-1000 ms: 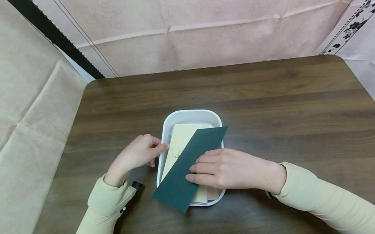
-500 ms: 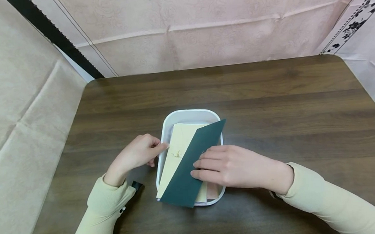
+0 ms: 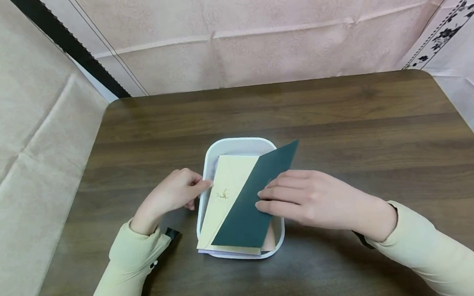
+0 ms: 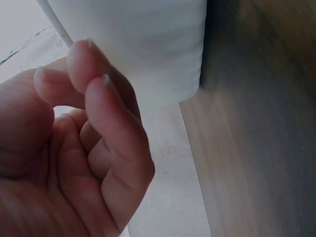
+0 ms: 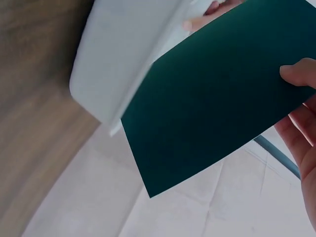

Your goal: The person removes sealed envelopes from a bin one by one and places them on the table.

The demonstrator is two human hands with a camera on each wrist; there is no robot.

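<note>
In my right hand (image 3: 297,196) I pinch a flat dark green card (image 3: 252,207), with fingers on top and the thumb (image 5: 298,73) pressed on its underside. It is tilted above a white plastic bin (image 3: 241,144), its upper right corner jutting past the rim. Below the green card lies a cream card (image 3: 231,174) with a small gold print, and a pinkish one (image 3: 268,244) shows at the lower right. The near end of the cream card overhangs the bin's near rim. My left hand (image 3: 177,190) holds the bin's left rim, thumb over the edge and fingers curled outside.
The bin stands on a dark wood-grain table (image 3: 343,121) with rounded far corners. Pale patterned cloth (image 3: 253,35) hangs beyond the far edge and at both sides. A dark strap (image 3: 172,234) sits at the left cuff.
My right hand has moved right and away from me, lifting the green card off the cream one, which now shows more. The left hand has stayed at the rim.
</note>
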